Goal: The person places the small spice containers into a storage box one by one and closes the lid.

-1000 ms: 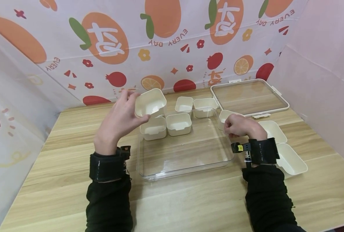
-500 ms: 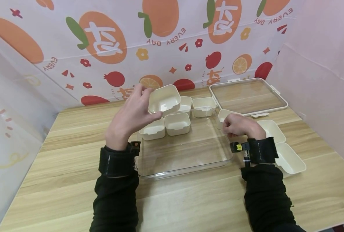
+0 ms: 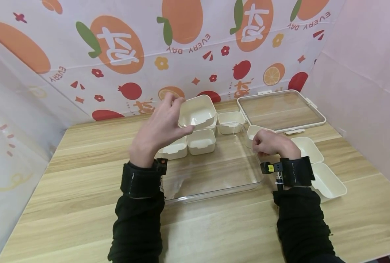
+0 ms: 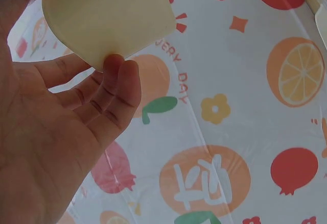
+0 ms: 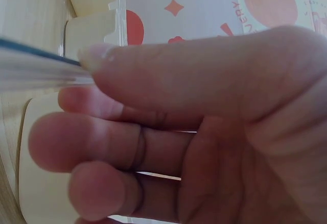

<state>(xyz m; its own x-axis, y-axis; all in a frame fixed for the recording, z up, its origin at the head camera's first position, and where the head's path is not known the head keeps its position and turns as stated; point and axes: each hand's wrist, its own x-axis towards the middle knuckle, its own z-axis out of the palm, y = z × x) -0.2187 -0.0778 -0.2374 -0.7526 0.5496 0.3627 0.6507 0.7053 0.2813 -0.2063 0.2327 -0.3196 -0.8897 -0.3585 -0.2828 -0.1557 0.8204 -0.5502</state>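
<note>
My left hand (image 3: pixel 158 129) holds a cream plastic tub (image 3: pixel 197 112) by its left side, tilted above the back of a large clear plastic bin (image 3: pixel 221 171). In the left wrist view, the fingertips touch the underside of the tub (image 4: pixel 110 17). My right hand (image 3: pixel 275 143) pinches the bin's right wall between thumb and fingers; the right wrist view shows the clear rim (image 5: pixel 43 68) there. At the bin's back left stand two cream tubs, one (image 3: pixel 201 142) beside another (image 3: pixel 174 150). Another tub behind is mostly hidden by the held one.
One cream tub (image 3: pixel 231 122) stands at the back, and another (image 3: pixel 255 132) behind my right hand. Two more, a smaller (image 3: pixel 308 149) and a longer one (image 3: pixel 328 179), lie right of my right wrist. A clear framed lid (image 3: pixel 281 109) lies at the back right.
My left hand has moved right with the tub, from over the left tub to over the one at the back. My right hand stays on the bin's wall.
</note>
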